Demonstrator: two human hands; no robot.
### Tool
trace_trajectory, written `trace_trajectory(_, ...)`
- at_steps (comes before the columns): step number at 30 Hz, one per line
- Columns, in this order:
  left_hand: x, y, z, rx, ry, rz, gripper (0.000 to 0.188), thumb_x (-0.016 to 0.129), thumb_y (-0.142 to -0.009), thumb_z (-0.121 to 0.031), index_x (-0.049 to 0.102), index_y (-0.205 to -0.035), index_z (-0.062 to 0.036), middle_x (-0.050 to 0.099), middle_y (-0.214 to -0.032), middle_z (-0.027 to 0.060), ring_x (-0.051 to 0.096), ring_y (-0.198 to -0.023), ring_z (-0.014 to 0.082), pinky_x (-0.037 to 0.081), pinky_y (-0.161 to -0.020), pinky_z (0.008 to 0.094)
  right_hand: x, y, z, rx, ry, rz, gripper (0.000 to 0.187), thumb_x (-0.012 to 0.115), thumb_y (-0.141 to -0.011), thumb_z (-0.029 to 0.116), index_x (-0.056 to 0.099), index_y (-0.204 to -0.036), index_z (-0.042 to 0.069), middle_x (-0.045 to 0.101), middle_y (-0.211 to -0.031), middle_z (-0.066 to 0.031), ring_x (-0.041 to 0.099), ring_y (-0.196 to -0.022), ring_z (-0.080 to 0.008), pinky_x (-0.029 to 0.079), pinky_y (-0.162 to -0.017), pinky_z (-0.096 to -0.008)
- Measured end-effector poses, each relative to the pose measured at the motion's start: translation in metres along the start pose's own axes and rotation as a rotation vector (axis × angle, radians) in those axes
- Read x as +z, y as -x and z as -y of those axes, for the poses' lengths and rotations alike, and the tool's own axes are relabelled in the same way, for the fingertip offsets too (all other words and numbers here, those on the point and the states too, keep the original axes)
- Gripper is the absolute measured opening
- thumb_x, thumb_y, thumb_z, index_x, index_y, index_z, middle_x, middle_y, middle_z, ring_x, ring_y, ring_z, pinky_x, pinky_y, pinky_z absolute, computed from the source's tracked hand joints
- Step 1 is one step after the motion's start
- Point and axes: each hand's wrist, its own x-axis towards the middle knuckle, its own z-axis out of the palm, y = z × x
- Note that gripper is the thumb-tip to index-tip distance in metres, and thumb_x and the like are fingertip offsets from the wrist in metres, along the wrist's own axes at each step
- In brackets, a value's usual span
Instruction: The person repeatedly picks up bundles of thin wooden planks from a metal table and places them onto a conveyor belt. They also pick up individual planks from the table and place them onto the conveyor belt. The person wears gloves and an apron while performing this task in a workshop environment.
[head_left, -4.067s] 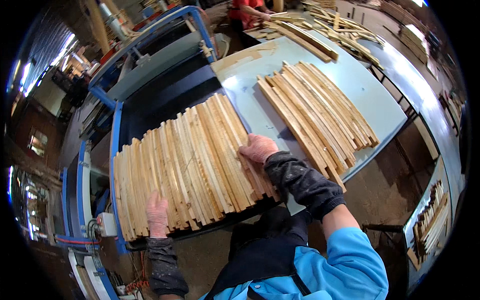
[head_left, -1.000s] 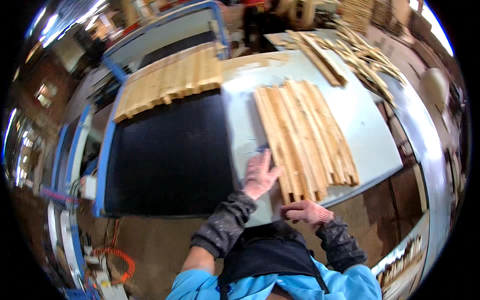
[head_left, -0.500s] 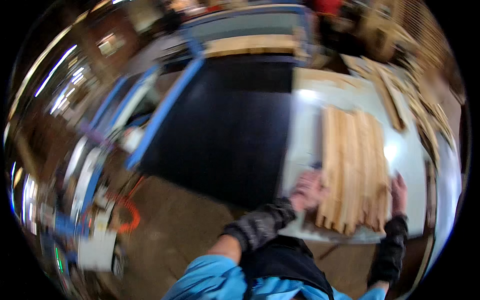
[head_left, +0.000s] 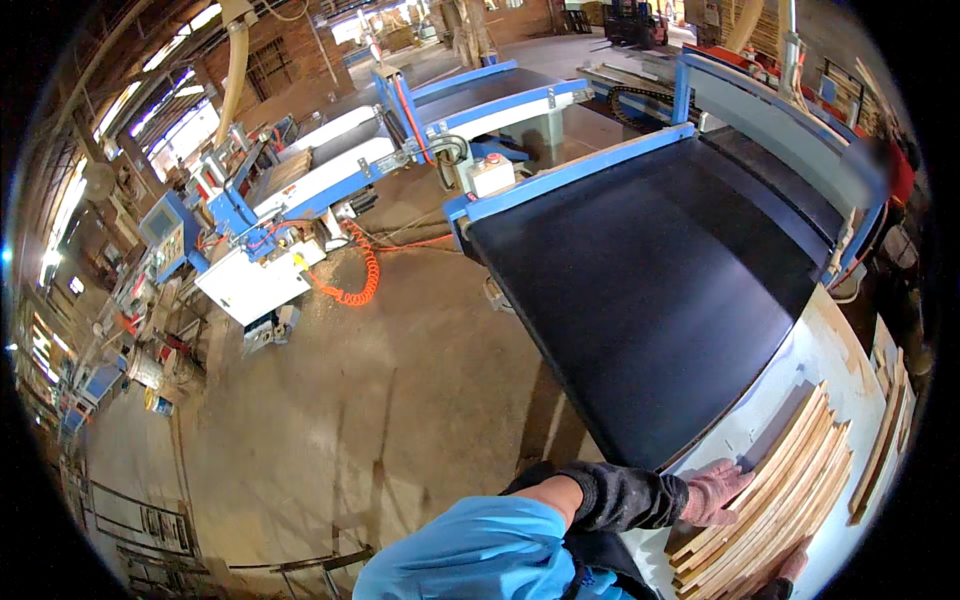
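A row of light wooden strips [head_left: 768, 500] lies side by side on a pale sheet-topped table [head_left: 728, 432] at the lower right. My left hand [head_left: 716, 492], in a pinkish work glove, lies against the row's left side with its fingers stretched out. On the right side of the same strips is my right hand [head_left: 796, 562], also gloved; only part of it shows at the lower edge, with its fingers along the wood. Dark cuffs cover both wrists. Directly beyond the table is a wide black conveyor belt [head_left: 640, 290].
Blue rails [head_left: 590, 168] edge the belt, and a blue-framed gantry [head_left: 770, 125] spans its far end. More strips [head_left: 880, 440] lie at the table's right. An orange coiled hose [head_left: 370, 280] hangs by a white machine cabinet [head_left: 250, 285]. A forklift [head_left: 635, 25] stands far back.
My view has swung left, so the table and strips now appear lower and farther right. Both hands stay at the sides of the strips, which still lie on the table.
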Motion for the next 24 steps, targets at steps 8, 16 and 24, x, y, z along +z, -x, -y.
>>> trace_trajectory(8, 0.012, -0.013, -0.018, -0.100, 0.146, 0.017, 0.110, 0.070, -0.095, -0.058, 0.016, -0.173, -0.0031, 0.026, -0.176, 0.0283, 0.020, -0.165, 0.0421, 0.014, -0.134, 0.0519, -0.019, 0.045, 0.000, 0.151, 0.050, -0.073, 0.093, 0.050, -0.104, 0.078, 0.076, -0.123, -0.008, 0.078, -0.109, -0.0137, 0.066, -0.093, -0.0226, 0.056, -0.086, -0.0392)
trace_trajectory(16, -0.012, 0.003, 0.001, 0.007, 0.149, -0.283, 0.107, 0.070, -0.095, -0.063, 0.026, -0.171, -0.0014, 0.032, -0.173, 0.0277, 0.029, -0.161, 0.0422, 0.022, -0.133, 0.0480, 0.068, 0.220, 0.163, 0.014, 0.095, -0.088, 0.062, 0.062, -0.108, 0.054, 0.075, -0.116, -0.006, 0.078, -0.094, -0.0123, 0.064, -0.085, -0.0215, 0.054, -0.082, -0.0428)
trace_trajectory(24, -0.038, -0.009, -0.003, 0.017, -0.012, -0.173, 0.115, 0.069, -0.093, -0.067, 0.021, -0.170, 0.0041, 0.028, -0.173, 0.0329, 0.023, -0.164, 0.0441, 0.013, -0.134, 0.0533, 0.084, 0.244, 0.194, 0.033, 0.158, -0.192, 0.068, 0.069, -0.101, 0.059, 0.077, -0.098, -0.008, 0.074, -0.083, -0.0156, 0.067, -0.079, -0.0252, 0.054, -0.078, -0.0453)
